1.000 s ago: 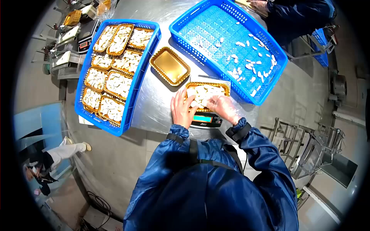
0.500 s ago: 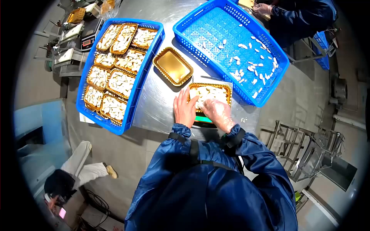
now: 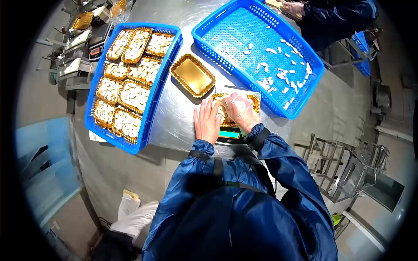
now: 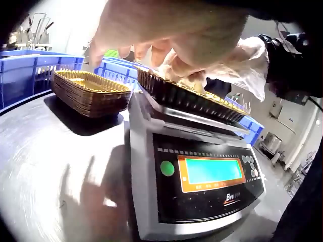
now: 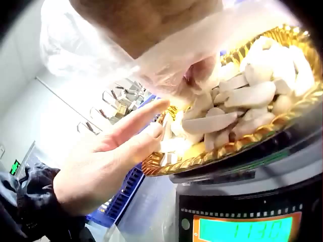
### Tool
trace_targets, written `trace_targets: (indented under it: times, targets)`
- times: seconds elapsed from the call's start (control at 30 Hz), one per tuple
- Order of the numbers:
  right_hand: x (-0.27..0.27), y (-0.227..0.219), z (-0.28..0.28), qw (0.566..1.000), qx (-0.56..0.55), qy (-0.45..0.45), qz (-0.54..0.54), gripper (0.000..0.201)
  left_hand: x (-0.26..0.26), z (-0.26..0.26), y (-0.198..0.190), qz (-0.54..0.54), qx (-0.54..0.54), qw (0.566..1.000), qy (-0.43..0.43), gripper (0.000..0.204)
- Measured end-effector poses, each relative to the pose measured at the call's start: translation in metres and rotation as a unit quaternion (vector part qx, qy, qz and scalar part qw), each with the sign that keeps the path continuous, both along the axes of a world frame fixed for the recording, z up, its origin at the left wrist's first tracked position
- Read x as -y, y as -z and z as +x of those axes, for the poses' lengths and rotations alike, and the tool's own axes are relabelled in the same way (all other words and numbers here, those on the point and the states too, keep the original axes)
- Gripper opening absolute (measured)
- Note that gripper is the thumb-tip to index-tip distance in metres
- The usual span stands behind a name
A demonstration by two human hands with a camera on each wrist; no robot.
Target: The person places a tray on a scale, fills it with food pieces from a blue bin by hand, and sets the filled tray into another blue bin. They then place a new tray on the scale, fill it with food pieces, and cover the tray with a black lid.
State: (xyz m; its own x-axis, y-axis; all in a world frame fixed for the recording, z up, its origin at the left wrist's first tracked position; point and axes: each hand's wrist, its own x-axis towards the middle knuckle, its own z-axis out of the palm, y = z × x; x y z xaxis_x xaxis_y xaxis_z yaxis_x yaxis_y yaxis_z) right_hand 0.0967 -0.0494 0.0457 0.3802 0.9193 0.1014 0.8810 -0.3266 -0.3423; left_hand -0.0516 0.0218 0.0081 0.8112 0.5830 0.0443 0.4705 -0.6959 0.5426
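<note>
A gold fluted tray [image 5: 237, 147] filled with pale, elongated slices [image 5: 252, 96] sits on a digital scale [image 4: 202, 176] with a lit green display. My left hand [image 3: 207, 123] is bare, its fingers extended along the tray's left end, with fingertips right at the rim. In a clear plastic glove, my right hand [image 3: 240, 111] is over the middle of the tray with its fingers bent down into the slices. A pale slice shows just under its fingertips in the left wrist view. The glove and hand hide part of the food.
Left of the scale stands a stack of empty gold trays [image 3: 193, 75]. A blue crate [image 3: 163, 78] at left holds several filled trays. Another blue crate [image 3: 230, 37] at back right has loose slices. Another person's gloved hand [image 3: 292, 8] is at the top right.
My right hand has moved from the tray's near side to farther over its middle, covering more slices. My left hand stays at the left end. A person at lower left has walked closer.
</note>
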Motion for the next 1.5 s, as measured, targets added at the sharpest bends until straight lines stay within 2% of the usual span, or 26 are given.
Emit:
trace_targets:
  times: [0.1,0.13,0.17,0.23,0.27,0.3,0.37,0.43,0.5,0.6,0.77,0.83,0.87,1.0,1.1,1.17,1.27,1.37,1.5]
  targets:
    - [0.005,0.0,0.008,0.998,-0.058,0.038,0.008,0.007,-0.002,0.006,0.003,0.02,-0.035,0.999,0.006,0.05]
    - [0.007,0.0,0.01,0.99,-0.076,0.063,0.105,0.007,-0.002,0.007,0.004,0.025,-0.045,0.999,0.011,0.051]
    - [0.015,-0.002,0.013,0.991,-0.069,0.109,0.048,0.011,-0.002,0.007,0.004,0.03,-0.055,0.998,0.017,0.052]
    - [0.028,0.001,0.015,0.978,-0.072,0.166,0.105,0.015,-0.001,0.008,0.003,0.022,-0.052,0.998,0.021,0.052]
    - [0.038,0.002,0.014,0.978,-0.09,0.179,0.053,0.013,-0.001,0.01,0.002,0.032,-0.053,0.998,0.025,0.052]
    - [0.043,0.002,0.01,0.978,-0.091,0.183,0.053,0.013,-0.001,0.011,0.002,0.042,-0.053,0.997,0.031,0.052]
    - [0.052,0.007,0.0,0.993,-0.066,0.101,-0.013,0.013,-0.002,0.017,0.003,0.048,-0.063,0.996,0.037,0.052]
    - [0.057,0.015,-0.017,0.996,-0.034,0.073,0.045,0.011,-0.003,0.022,0.004,0.068,-0.064,0.995,0.045,0.05]
    - [0.055,0.02,-0.026,0.997,-0.007,0.069,0.014,0.009,-0.004,0.023,0.003,0.056,-0.056,0.996,0.043,0.046]
    - [0.054,0.024,-0.028,0.996,-0.027,0.081,-0.026,0.006,-0.006,0.021,0.004,0.054,-0.04,0.997,0.048,0.042]
    - [0.051,0.034,-0.025,0.995,-0.052,0.091,-0.006,0.007,-0.008,0.011,0.006,0.065,-0.043,0.994,0.072,0.04]
    - [0.046,0.021,-0.022,0.993,-0.067,0.101,0.018,0.01,-0.008,0.009,0.006,0.064,-0.042,0.996,0.052,0.04]
    - [0.043,0.015,-0.021,0.99,-0.052,0.129,-0.025,0.013,-0.009,0.008,0.007,0.06,-0.032,0.996,0.052,0.04]
    - [0.027,0.002,-0.015,0.997,-0.03,0.07,0.003,0.017,-0.013,0.005,0.005,0.038,-0.004,0.998,0.052,0.043]
    - [0.015,0.004,-0.017,0.996,-0.049,0.064,-0.027,0.015,-0.012,-0.002,0.0,0.02,0.029,0.999,0.035,0.043]
    - [0.008,0.009,-0.023,0.998,-0.038,0.057,-0.001,0.017,-0.013,-0.005,0.001,0.007,0.033,0.999,0.006,0.044]
    - [-0.001,0.02,-0.028,0.992,0.063,0.08,-0.071,0.014,-0.012,-0.008,0.008,0.01,0.018,1.0,0.001,0.045]
    - [-0.003,0.011,-0.028,0.992,0.016,0.083,-0.097,0.013,-0.01,-0.01,0.01,0.012,0.0,1.0,0.002,0.045]
    - [-0.003,0.007,-0.027,0.989,0.006,0.076,-0.13,0.013,-0.01,-0.01,0.01,0.007,0.004,1.0,0.004,0.046]
